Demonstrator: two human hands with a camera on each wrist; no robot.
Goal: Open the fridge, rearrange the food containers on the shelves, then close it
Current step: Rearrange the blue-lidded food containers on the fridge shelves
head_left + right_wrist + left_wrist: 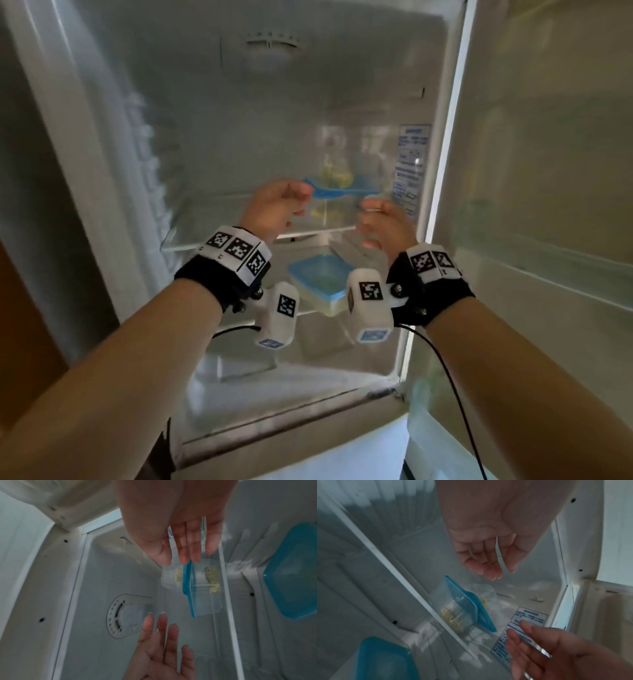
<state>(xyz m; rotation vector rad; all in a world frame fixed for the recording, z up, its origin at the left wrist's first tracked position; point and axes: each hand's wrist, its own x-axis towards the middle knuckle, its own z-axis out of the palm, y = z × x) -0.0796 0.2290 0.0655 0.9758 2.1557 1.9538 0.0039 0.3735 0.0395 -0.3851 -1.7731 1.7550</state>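
Both of my hands hover empty with loose, spread fingers: left hand [274, 207], right hand [385, 224]. One blue-lidded container [337, 186] sits on the fridge's upper glass shelf [219, 236] just beyond them; another container [320, 282] rests on the shelf below.

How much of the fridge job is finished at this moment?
Done: the fridge door is open. In hand: nothing; left hand and right hand are open near the blue-lidded container on the upper shelf. Left: any further rearranging, then closing.
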